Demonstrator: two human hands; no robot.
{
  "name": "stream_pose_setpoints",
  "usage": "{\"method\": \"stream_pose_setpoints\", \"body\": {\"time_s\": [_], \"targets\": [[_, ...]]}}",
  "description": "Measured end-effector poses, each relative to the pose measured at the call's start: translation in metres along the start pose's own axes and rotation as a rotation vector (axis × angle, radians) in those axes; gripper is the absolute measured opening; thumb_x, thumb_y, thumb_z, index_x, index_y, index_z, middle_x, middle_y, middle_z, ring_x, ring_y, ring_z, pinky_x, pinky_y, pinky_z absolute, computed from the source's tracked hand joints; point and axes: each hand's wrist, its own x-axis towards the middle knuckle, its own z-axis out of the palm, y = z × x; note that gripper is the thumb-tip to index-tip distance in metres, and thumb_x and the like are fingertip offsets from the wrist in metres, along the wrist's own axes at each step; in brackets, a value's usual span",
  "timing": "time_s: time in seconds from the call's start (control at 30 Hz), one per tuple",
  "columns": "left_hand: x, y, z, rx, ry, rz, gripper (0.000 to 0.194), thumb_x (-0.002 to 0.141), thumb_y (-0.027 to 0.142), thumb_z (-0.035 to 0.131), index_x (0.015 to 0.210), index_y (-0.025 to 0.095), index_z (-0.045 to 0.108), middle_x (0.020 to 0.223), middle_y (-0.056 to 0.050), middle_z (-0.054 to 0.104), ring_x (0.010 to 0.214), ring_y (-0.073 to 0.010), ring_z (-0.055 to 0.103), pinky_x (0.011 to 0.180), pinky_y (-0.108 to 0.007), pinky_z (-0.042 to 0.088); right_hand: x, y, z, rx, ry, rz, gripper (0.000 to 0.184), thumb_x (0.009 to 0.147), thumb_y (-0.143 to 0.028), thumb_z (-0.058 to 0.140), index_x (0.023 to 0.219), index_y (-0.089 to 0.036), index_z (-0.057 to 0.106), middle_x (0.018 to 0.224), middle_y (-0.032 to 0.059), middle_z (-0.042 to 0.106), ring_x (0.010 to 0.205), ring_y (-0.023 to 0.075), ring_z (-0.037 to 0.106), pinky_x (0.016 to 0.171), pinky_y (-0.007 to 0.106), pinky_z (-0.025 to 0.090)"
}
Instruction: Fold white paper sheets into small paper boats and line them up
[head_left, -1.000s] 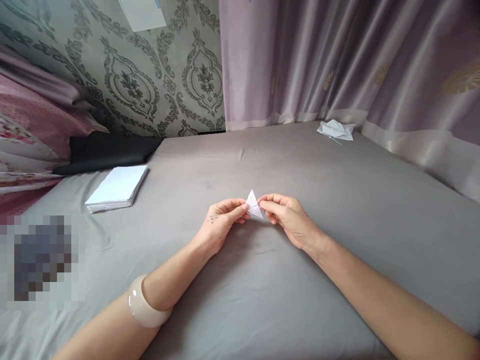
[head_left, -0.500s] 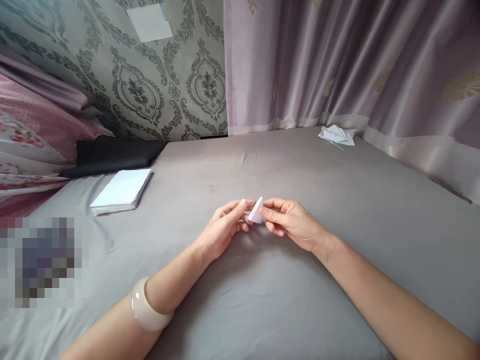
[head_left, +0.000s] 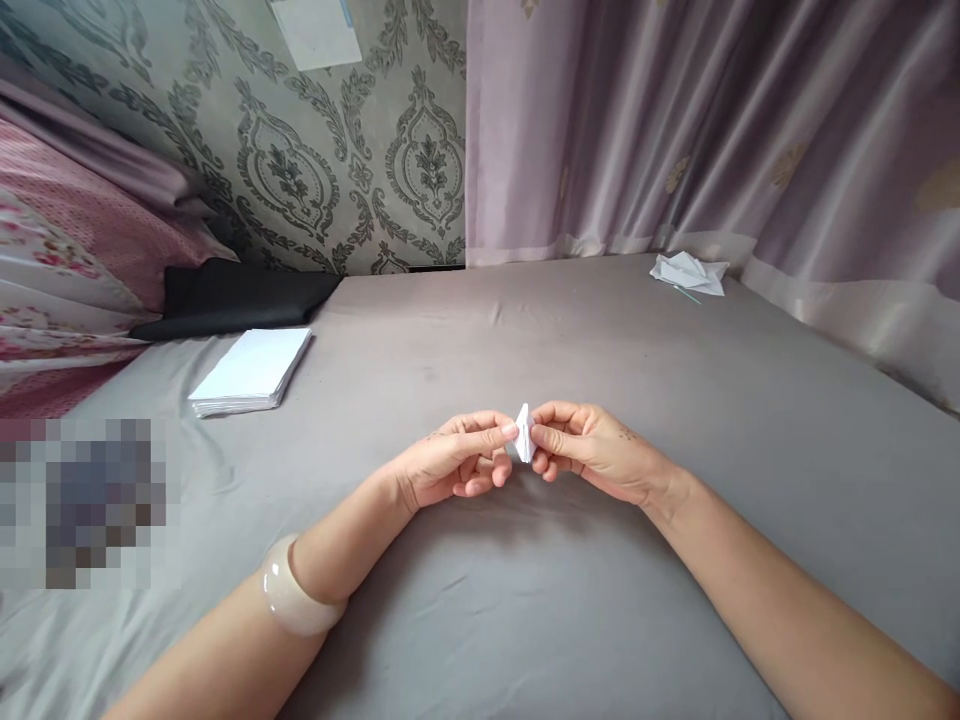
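A small piece of folded white paper (head_left: pixel 524 436) is held up between my two hands, a little above the grey sheet (head_left: pixel 480 620). Its layered edges face me, and its outline is pointed at the top. My left hand (head_left: pixel 469 450) pinches its left side between thumb and fingers. On the opposite side, my right hand (head_left: pixel 574 440) grips it the same way, the thumb in front and the fingers partly hidden behind. A pale bangle (head_left: pixel 296 595) sits on my left forearm.
On the left lies a stack of white paper (head_left: pixel 251 370), with a black cloth (head_left: pixel 247 295) behind it. Folded white papers (head_left: pixel 688 270) and a thin green stick (head_left: pixel 687 295) rest at the far right. Purple curtains (head_left: pixel 600 130) hang behind. A blurred patch (head_left: pixel 105 500) covers something at left.
My left thumb and fingers have closed on the paper's left side. The paper has turned so that its layered edge shows. The whole view has shifted slightly.
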Motion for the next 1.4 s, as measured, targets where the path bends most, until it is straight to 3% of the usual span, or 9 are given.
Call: {"method": "stream_pose_setpoints", "body": {"time_s": [0.13,0.27,0.53,0.7,0.9,1.0,1.13,1.27,1.4], "targets": [[0.001,-0.004,-0.001,0.031,0.059,0.077,0.027,0.077,0.041,0.072,0.078,0.018,0.058,0.073,-0.004,0.07,0.049,-0.0097,0.061,0.039,-0.018,0.033,0.0,0.001,-0.001,-0.028,-0.005,-0.015,0.027,0.078,-0.044,0.07,0.092,-0.02,0.068,0.079,-0.0007,0.067,0.071,0.0095,0.061,0.069,0.025,0.05],[0.007,-0.01,0.001,0.13,0.185,0.236,0.025,0.075,0.034,0.076,0.077,0.016,0.06,0.07,-0.002,0.068,0.063,-0.0119,0.065,0.054,-0.02,0.046,0.003,0.002,-0.002,-0.064,0.06,-0.072,0.027,0.078,-0.045,0.07,0.086,-0.019,0.069,0.082,0.0009,0.066,0.073,0.0111,0.059,0.07,0.027,0.048],[0.011,-0.012,0.004,0.286,0.384,0.394,0.025,0.074,0.034,0.075,0.076,0.015,0.06,0.075,-0.001,0.066,0.069,-0.0101,0.06,0.063,-0.021,0.045,0.006,0.008,-0.003,-0.237,0.271,-0.067,0.029,0.073,-0.048,0.073,0.083,-0.021,0.07,0.082,0.0004,0.068,0.076,0.0124,0.056,0.08,0.03,0.043],[0.012,-0.016,0.005,0.243,0.413,0.502,0.023,0.075,0.03,0.075,0.083,0.016,0.058,0.077,0.0,0.068,0.071,-0.0099,0.06,0.068,-0.022,0.044,0.009,0.011,0.007,-0.22,0.386,-0.172,0.028,0.069,-0.043,0.077,0.078,-0.018,0.07,0.077,0.0004,0.066,0.072,0.0126,0.058,0.074,0.029,0.047],[0.011,-0.015,0.007,0.206,0.431,0.421,0.035,0.076,0.034,0.075,0.104,0.017,0.062,0.086,-0.003,0.072,0.077,-0.0131,0.063,0.074,-0.025,0.046,0.016,0.016,0.009,-0.112,0.41,-0.281,0.038,0.066,-0.037,0.08,0.093,-0.02,0.059,0.074,-0.0035,0.063,0.068,0.0114,0.06,0.07,0.029,0.05],[0.012,-0.013,0.006,0.206,0.445,0.341,0.029,0.076,0.039,0.073,0.093,0.016,0.069,0.081,-0.002,0.07,0.068,-0.0098,0.058,0.069,-0.024,0.045,0.017,0.018,0.01,-0.154,0.424,-0.295,0.038,0.066,-0.035,0.081,0.093,-0.02,0.06,0.074,-0.0031,0.063,0.07,0.0116,0.062,0.073,0.029,0.051],[0.013,-0.012,0.006,0.224,0.466,0.362,0.025,0.076,0.038,0.074,0.078,0.013,0.068,0.071,-0.001,0.065,0.064,-0.0085,0.054,0.067,-0.022,0.043,0.014,0.017,0.013,-0.171,0.379,-0.247,0.032,0.073,-0.039,0.075,0.094,-0.019,0.062,0.084,0.0003,0.066,0.074,0.0116,0.063,0.072,0.028,0.052],[0.014,-0.014,0.008,0.283,0.509,0.398,0.027,0.078,0.039,0.071,0.078,0.013,0.065,0.072,-0.002,0.064,0.066,-0.0095,0.054,0.065,-0.022,0.043,0.011,0.017,0.016,-0.171,0.253,-0.155,0.031,0.08,-0.047,0.066,0.091,-0.017,0.066,0.089,0.0047,0.07,0.079,0.0137,0.064,0.072,0.029,0.054],[0.014,-0.017,0.008,0.408,0.487,0.423,0.03,0.082,0.044,0.065,0.083,0.014,0.063,0.076,-0.002,0.063,0.069,-0.011,0.056,0.065,-0.024,0.045,0.013,0.017,0.016,-0.204,0.313,-0.189,0.033,0.075,-0.049,0.07,0.083,-0.017,0.069,0.079,0.0035,0.07,0.072,0.0136,0.064,0.067,0.028,0.054]]}}
